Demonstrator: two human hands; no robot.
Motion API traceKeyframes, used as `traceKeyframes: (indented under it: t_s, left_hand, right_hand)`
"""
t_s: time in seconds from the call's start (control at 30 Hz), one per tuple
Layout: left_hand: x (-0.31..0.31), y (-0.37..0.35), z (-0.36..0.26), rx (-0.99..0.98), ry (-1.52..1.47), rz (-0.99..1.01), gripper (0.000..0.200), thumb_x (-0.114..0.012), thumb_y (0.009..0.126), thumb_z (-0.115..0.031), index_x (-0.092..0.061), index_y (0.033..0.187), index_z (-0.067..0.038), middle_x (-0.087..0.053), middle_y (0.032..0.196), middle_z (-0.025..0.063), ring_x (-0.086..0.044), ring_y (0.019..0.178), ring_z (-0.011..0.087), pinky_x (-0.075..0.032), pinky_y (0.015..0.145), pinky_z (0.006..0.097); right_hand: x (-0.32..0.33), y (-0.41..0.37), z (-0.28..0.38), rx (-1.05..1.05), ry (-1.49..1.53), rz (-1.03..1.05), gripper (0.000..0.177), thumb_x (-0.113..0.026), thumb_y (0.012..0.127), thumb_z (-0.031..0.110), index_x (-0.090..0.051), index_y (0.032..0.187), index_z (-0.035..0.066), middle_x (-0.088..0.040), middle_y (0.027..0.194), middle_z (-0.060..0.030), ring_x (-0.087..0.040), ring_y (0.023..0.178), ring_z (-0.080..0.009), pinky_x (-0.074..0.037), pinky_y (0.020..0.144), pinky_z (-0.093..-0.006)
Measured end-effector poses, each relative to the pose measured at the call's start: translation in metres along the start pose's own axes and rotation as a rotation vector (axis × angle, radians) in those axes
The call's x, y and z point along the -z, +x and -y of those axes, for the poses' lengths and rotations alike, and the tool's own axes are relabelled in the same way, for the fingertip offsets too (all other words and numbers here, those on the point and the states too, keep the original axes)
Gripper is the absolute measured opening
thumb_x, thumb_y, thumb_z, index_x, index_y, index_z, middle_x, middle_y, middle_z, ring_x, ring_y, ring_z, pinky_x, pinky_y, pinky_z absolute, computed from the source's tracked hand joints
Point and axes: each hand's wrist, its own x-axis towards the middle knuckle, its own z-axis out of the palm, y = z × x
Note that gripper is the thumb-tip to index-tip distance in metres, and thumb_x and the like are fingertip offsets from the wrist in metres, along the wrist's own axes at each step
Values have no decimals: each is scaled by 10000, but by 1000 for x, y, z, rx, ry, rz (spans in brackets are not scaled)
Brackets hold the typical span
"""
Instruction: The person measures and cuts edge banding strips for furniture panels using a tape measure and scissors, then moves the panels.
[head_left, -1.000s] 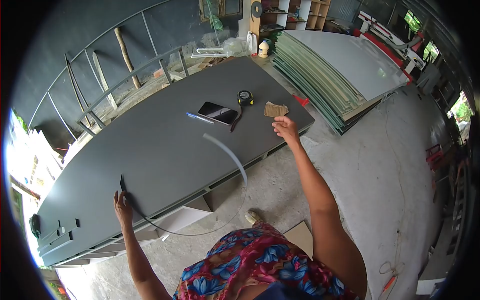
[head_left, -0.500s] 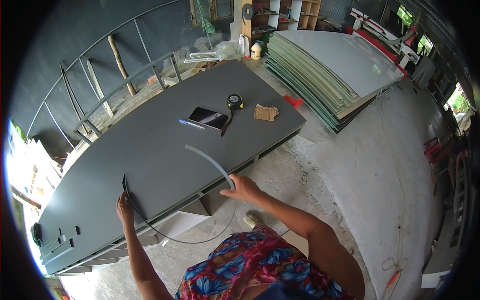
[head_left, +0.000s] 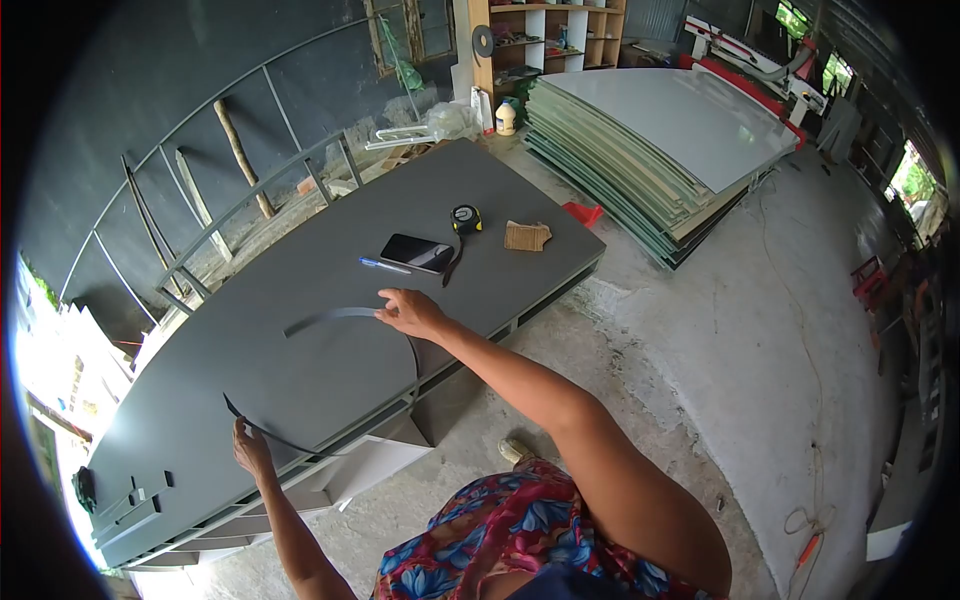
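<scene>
Vs 0.5 s ago: right hand (head_left: 410, 312) has moved from off the counter's near edge up onto the top, and took the strip (head_left: 325, 318) with it. Strip's free end, which was arcing in the air, now lies flat on the counter (head_left: 300, 380), pointing left of the hand. Loop below the edge is smaller. Left hand (head_left: 250, 448) is at approx the same spot on the near edge.

Surface: long grey counter, matte. Far end carries a phone (head_left: 417, 253), a pen (head_left: 383, 265) just left of it, a tape measure (head_left: 465, 217) behind it and a brown pad (head_left: 526, 236) to the right. All are well apart from the strip. Room: concrete floor (head_left: 700, 330), a stack of pale panels (head_left: 650, 140) at the right, and shelving (head_left: 540, 40) w/ a glue bottle (head_left: 506, 118) in front of it at the back.

Hands: well apart, one per strip end region. Right arm is stretched fwd, palm down, fingers closed on the strip on the counter top. Left arm is low, fingers pinched on the strip's dark end at the counter edge. Strip curves down from the right hand, under the edge and back up to the left.
</scene>
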Motion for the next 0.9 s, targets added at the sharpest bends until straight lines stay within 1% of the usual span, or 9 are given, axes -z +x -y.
traceKeyframes:
  t_s: [0.23, 0.33, 0.37, 0.47, 0.57, 0.63, 0.7, 0.77, 0.9]
  left_hand:
    - [-12, -2, -13, 147, 102, 136, 357, -494, 743, -92, -517, 1098, -117, -555, 1013, 112, -537, 930, 298, -421, 760, 403]
    - [-19, 1, -9, 176, 34, 81, 388, -485, 743, -68, -508, 1127, -115, -532, 1068, 114, -515, 971, 300, -405, 810, 401]
    - [-13, 0, -24, 158, 12, -19, 393, -484, 739, -59, -509, 1128, -110, -526, 1079, 117, -508, 982, 302, -396, 826, 401]
    - [12, -6, -93, 39, -68, -306, 331, -518, 760, -61, -536, 1089, -81, -532, 1078, 129, -517, 974, 294, -413, 825, 385]
    - [26, -21, -201, 101, -484, -312, 210, -547, 808, -111, -561, 1005, -42, -571, 933, 105, -560, 852, 205, -468, 731, 322]
    - [12, -36, -276, -17, -848, -286, 136, -552, 841, -159, -563, 850, -23, -538, 704, 40, -514, 641, 86, -446, 569, 211]
    - [11, -64, -370, -65, -944, -211, 219, -532, 855, -139, -473, 662, -55, -420, 562, -29, -383, 516, 22, -342, 462, 166]
    - [-8, -94, -447, -39, -1099, -110, 334, -513, 869, -164, -362, 578, -101, -346, 513, -55, -295, 475, 15, -243, 423, 176]
    - [-47, -145, -572, -25, -1308, 99, 378, -444, 904, -240, -317, 571, -114, -307, 509, -67, -255, 465, 17, -189, 417, 183]
  right_hand:
    - [20, -30, 12, 87, 123, 113, 306, -581, 779, 249, -569, 993, 30, -631, 830, -135, -615, 736, -253, -480, 670, -327]
    - [64, -74, 5, 120, 141, 179, 243, -583, 787, 217, -587, 953, 39, -633, 783, -121, -619, 674, -216, -481, 630, -295]
    - [81, -91, -4, 125, 174, 162, 219, -585, 789, 206, -593, 935, 42, -632, 764, -115, -618, 650, -200, -480, 612, -281]
    - [136, -143, -55, -94, 231, 115, 195, -577, 800, 168, -590, 941, 34, -635, 765, -102, -610, 648, -150, -474, 609, -251]
    - [202, -194, -121, -336, 295, -39, 185, -549, 819, 122, -582, 967, 16, -629, 785, -74, -595, 662, -120, -474, 620, -236]
    - [252, -228, -167, -447, 347, -192, 187, -528, 831, 106, -572, 982, 4, -620, 805, -73, -594, 674, -125, -475, 625, -231]
    - [307, -256, -194, -531, 390, -306, 184, -517, 836, 87, -564, 990, -1, -619, 820, -84, -596, 680, -129, -476, 634, -229]
    - [355, -284, -224, -610, 346, -395, 187, -509, 844, 112, -564, 993, 13, -621, 812, -74, -593, 673, -125, -466, 611, -226]
    - [431, -317, -272, -780, 261, -428, 192, -501, 852, 153, -570, 976, 24, -623, 803, -67, -587, 652, -112, -434, 561, -213]
